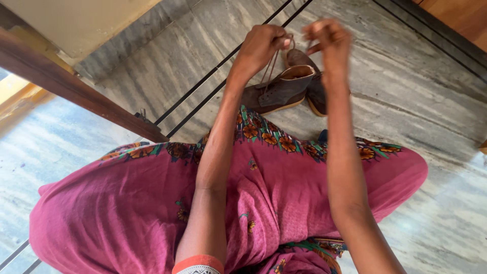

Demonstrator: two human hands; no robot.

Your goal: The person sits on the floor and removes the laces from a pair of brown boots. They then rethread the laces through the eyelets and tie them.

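Head view: floor (416,96) is grey veined marble slabs, two dark parallel inlay lines (213,83) run diagonally across it, passing just left of the boots. Landmark = brown suede lace-up boot (281,90), lying on the floor just beyond the person's lap, toe pointing left, pale sole. Second brown boot (314,91) sits touching it on the right, mostly hidden behind the right wrist.

Left hand (259,46) is above the boot, clenched on the brown laces (271,68), which run taut from the fist down to the boot's eyelets. Right hand (328,39) is up and right of the boot, fingers pinched together; looks like a lace end in the pinch, motion blur, cannot tell for sure.

Near side of the boot: magenta garment (284,193) with orange floral border covers the lap.

Left of the boot: dark wooden beam (76,89) slants across the floor, cream wall panel (76,23) above it. Far upper right of the boot: dark threshold strip (431,28), then orange wood surface (464,15).
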